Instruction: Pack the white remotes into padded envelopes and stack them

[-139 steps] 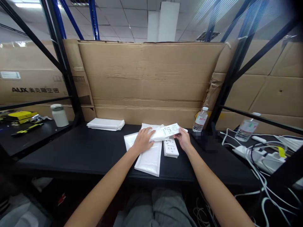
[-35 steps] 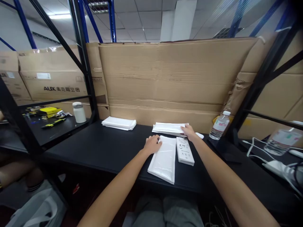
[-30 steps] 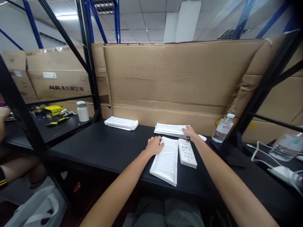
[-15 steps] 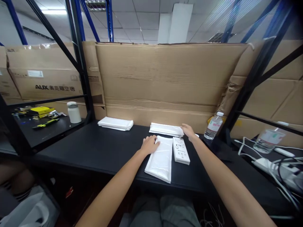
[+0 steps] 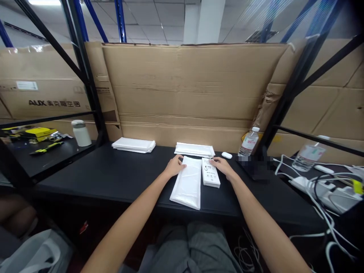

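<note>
A white padded envelope (image 5: 187, 185) lies flat on the black table before me, lengthwise towards my body. My left hand (image 5: 174, 167) pinches its upper left edge, thumb on top. Just right of the envelope is a slim white box (image 5: 211, 173) with black print and a drawing on its face. The fingers of my right hand (image 5: 223, 167) are closed on the box's upper right corner, covering part of the print. Behind both lies a stack of white envelopes (image 5: 195, 149), and a second white stack (image 5: 133, 145) sits farther left.
A small white case (image 5: 226, 155) and a water bottle (image 5: 249, 142) stand at the back right, near a dark, blurred item (image 5: 256, 167). White cables and a power strip (image 5: 307, 185) lie at right. Cardboard (image 5: 182, 83) walls the back; a white flask (image 5: 81, 133) stands left.
My right hand has come back from the rear envelope stack to the white box and taken hold of its upper corner. My left hand stays on the padded envelope. The view has shifted slightly.
</note>
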Available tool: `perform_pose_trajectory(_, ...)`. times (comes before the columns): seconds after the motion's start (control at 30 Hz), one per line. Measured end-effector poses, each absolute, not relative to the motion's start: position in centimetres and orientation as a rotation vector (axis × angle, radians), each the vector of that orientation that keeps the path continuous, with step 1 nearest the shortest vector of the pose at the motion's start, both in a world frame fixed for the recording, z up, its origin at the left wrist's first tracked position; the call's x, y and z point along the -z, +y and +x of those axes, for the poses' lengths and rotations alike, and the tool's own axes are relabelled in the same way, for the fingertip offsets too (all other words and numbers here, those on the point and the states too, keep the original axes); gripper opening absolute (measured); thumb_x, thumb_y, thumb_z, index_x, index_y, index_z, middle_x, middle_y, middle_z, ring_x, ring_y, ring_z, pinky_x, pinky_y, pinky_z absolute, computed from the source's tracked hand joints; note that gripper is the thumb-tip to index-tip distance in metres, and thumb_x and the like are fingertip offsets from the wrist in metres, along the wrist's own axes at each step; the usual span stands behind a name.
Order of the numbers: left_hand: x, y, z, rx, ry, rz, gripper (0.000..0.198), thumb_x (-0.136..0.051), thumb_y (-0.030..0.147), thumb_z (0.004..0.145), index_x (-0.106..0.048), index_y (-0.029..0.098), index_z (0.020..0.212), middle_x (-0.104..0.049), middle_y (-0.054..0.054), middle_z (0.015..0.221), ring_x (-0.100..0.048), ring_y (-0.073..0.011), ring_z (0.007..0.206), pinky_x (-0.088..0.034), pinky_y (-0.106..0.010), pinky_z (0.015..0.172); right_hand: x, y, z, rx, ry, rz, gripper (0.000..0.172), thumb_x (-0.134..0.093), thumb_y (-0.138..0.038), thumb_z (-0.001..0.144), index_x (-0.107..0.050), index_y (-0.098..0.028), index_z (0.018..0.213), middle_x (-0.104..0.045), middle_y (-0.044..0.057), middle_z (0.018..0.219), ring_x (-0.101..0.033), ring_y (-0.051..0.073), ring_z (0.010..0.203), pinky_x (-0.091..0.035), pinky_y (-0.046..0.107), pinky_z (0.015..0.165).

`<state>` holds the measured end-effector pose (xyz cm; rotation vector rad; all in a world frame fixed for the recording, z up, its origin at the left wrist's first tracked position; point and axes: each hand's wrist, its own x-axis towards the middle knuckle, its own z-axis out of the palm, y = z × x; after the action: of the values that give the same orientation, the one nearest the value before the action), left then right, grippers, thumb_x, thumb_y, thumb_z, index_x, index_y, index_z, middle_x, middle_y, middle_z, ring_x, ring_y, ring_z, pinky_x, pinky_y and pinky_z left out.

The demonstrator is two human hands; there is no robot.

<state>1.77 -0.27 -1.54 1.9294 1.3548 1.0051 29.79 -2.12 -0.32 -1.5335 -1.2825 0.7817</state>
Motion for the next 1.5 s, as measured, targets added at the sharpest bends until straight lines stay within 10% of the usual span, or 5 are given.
perform_pose_trajectory(0.43,1.3,0.0,1.8,-1.146,1.079,1.804,0.03,-0.06,0.022,0.075,-0.058,0.016,0.104,-0.061,0.001,0.071,-0.055,-0.0127,0.065,-0.043,-0.025,0.069,0.8,-1.6,31.0,-1.03,-0.918,-1.173,0.029,-0.077,-0.027,0.061,-0.053,-0.02,0.075,-0.051,-0.007,0.046,-0.039,0.007,0.038,-0.025,0.017,0.035)
perform_pose_trajectory(0.87,-0.2,-1.5,2.1,-1.003,0.817,1.61,0.049,-0.064,0.026,0.072,-0.05,0.022,0.119,-0.052,0.003,0.073,-0.042,-0.008,0.056,-0.031,-0.02,0.053,-0.2,-1.8,30.5,-1.032,-0.674,-0.905,0.025,-0.07,-0.019,0.074,-0.052,-0.022,0.091,-0.07,0.003,0.079,-0.07,0.018,0.068,-0.059,0.027,0.057)
perform_pose_trajectory(1.5,0.5,-1.2,2.3,-0.938,0.745,1.656,0.046,-0.066,0.024,0.071,-0.053,0.019,0.115,-0.056,0.003,0.074,-0.045,-0.0079,0.058,-0.031,-0.02,0.055,0.6,-1.4,30.8,-1.006,-0.755,-1.024,0.031,-0.065,-0.017,0.073,-0.062,-0.018,0.103,-0.058,-0.003,0.055,-0.05,0.009,0.04,-0.037,0.017,0.033)
